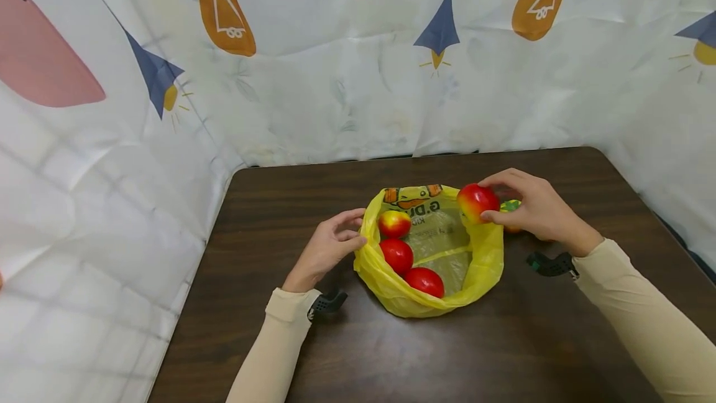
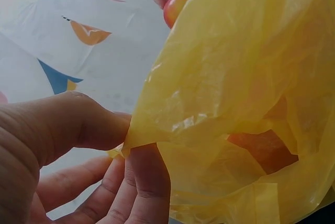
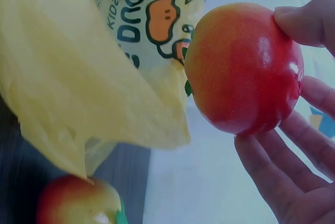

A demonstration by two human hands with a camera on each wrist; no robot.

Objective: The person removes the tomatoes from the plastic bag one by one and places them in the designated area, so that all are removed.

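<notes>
A yellow plastic bag [image 1: 485,260] stands on the table with its mouth wide and its rim rolled out. My left hand [image 1: 334,244] pinches the bag's left rim between thumb and fingers, seen closely in the left wrist view. With thumb and fingertips, my right hand [image 1: 531,204] holds a round red-and-yellow fruit [image 3: 243,69] at the bag's right rim. Small green leaves show on the fruit's far side in the right wrist view. Inside the bag lie a red-and-yellow fruit [image 1: 394,224], a red fruit [image 1: 396,256] and another red fruit [image 1: 424,282], along the left and front.
Behind my right hand, another red-and-yellow fruit [image 3: 78,201] with a green leaf lies on the table beside the bag, partly hidden in the head view. The dark wooden table [image 1: 252,204] ends at a white printed cloth [image 1: 335,111] behind and at the sides.
</notes>
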